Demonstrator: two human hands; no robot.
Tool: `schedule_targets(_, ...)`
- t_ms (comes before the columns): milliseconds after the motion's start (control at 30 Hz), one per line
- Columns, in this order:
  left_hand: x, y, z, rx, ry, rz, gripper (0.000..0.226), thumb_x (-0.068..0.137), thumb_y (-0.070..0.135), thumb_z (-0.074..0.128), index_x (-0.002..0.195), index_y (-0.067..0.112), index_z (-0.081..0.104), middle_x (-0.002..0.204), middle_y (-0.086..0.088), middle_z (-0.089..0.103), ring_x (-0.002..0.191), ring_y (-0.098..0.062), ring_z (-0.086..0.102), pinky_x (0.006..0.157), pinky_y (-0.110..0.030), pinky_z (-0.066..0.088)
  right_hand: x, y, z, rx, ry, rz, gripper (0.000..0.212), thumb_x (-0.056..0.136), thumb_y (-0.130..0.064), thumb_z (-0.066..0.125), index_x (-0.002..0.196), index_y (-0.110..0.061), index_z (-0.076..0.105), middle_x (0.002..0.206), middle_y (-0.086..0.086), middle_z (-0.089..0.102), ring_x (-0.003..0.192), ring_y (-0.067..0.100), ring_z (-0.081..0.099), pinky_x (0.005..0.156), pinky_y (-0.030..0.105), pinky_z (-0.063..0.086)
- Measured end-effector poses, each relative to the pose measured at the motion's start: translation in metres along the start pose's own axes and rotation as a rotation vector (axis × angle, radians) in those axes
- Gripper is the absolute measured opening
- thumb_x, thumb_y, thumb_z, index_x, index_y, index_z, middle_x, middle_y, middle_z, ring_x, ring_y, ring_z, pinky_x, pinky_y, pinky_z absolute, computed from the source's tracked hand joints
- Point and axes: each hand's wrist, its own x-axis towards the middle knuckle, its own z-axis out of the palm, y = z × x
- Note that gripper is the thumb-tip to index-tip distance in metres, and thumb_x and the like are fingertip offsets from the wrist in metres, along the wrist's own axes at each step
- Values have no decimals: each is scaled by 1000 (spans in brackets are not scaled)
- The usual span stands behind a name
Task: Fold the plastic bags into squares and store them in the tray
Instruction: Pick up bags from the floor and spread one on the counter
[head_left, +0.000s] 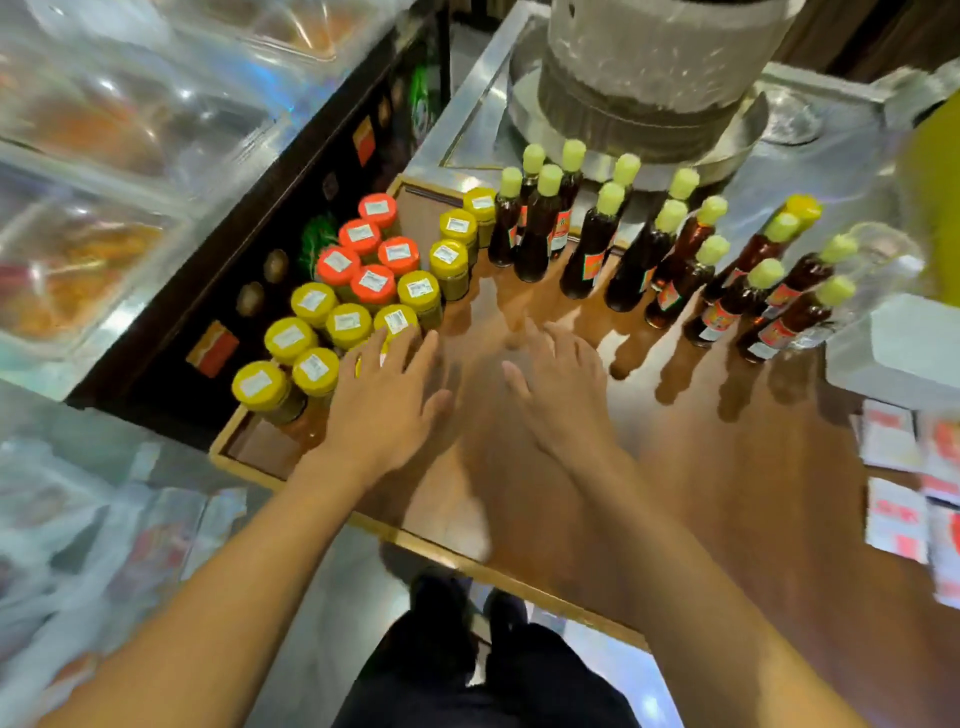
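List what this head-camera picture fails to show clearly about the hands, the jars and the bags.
- Plastic bag: none can be made out under the left hand or right hand; motion blur smears the wooden counter there.
- Yellow-lidded jars: label print too small.
- Packets: cut off by the right edge, blurred.

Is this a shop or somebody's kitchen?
Probably a food shop: labelled yellow-lidded jars and dark sauce bottles stand in rows on a wooden counter, with clear food tubs alongside.
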Motion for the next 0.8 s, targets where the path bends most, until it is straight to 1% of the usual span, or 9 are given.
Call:
schedule_targets(67, -17, -7, -5, -27, 19, -67, 69, 101, 57, 39, 160, 28, 19, 167, -3, 20, 152, -34, 14, 117, -52, 16, -1, -13, 2, 1, -27, -51, 57, 103, -48, 38, 153, -23, 30, 159, 4, 30, 148, 29, 22, 123, 50, 16)
schedule_targets(133, -34, -15, -8, -45, 42, -159, 70, 101, 57, 36, 161, 28, 16, 168, -1, 16, 153, -32, 11, 119, -51, 13, -1, -31, 8, -15, -39, -132, 56, 102, -48, 39, 152, -23, 30, 157, 3, 31, 146, 29, 24, 122, 51, 18)
schedule_targets(233, -72, -30, -8, -68, 63, -321, 71, 100, 58, 36, 161, 28, 14, 168, -2, 16, 153, -33, 10, 119, -52, 14, -6, -63, 21, -20, -89, -257, 59, 101, -49, 43, 153, -24, 29, 159, 5, 29, 148, 30, 23, 120, 54, 18)
schedule_targets(333, -121, -45, -5, -107, 75, -476, 72, 100, 57, 39, 161, 29, 13, 168, -1, 15, 153, -31, 9, 120, -51, 14, -23, -92, 37, -63, -116, -411, 62, 99, -51, 47, 152, -20, 36, 156, 11, 36, 142, 34, 33, 115, 54, 26)
schedule_targets(433, -173, -60, 1, -130, 64, -620, 71, 102, 57, 35, 162, 30, 8, 169, 1, 9, 154, -30, 3, 122, -49, 8, -50, -117, 60, -36, -130, -584, 65, 95, -54, 41, 144, -13, 51, 144, 20, 50, 128, 40, 48, 105, 58, 38)
schedule_targets(500, -209, -72, 7, -137, 41, -710, 71, 102, 59, 32, 162, 30, 5, 169, 0, 6, 155, -30, 1, 122, -48, 7, -68, -137, 78, -37, -175, -656, 68, 94, -56, 36, 142, -12, 54, 142, 21, 52, 127, 42, 50, 104, 60, 39)
schedule_targets(567, -246, -86, 16, -162, 33, -803, 72, 101, 61, 31, 162, 31, 4, 170, -1, 4, 155, -31, 0, 122, -49, 7, -86, -162, 94, -56, -213, -743, 68, 93, -57, 36, 140, -13, 57, 139, 22, 55, 123, 42, 53, 102, 60, 41)
schedule_targets(700, -317, -118, 35, -217, 10, -1002, 74, 101, 62, 29, 161, 31, -1, 170, -1, -3, 155, -29, -3, 123, -48, 5, -122, -218, 128, -101, -279, -933, 69, 92, -57, 40, 146, -15, 52, 140, 20, 55, 123, 40, 55, 100, 58, 45)
schedule_targets(800, -366, -151, 52, -278, 43, -1137, 74, 100, 64, 28, 161, 32, 0, 170, 2, -1, 155, -28, -1, 123, -48, 6, -150, -269, 156, -149, -326, -1026, 69, 89, -55, 42, 144, -15, 54, 138, 20, 57, 122, 40, 57, 100, 58, 47)
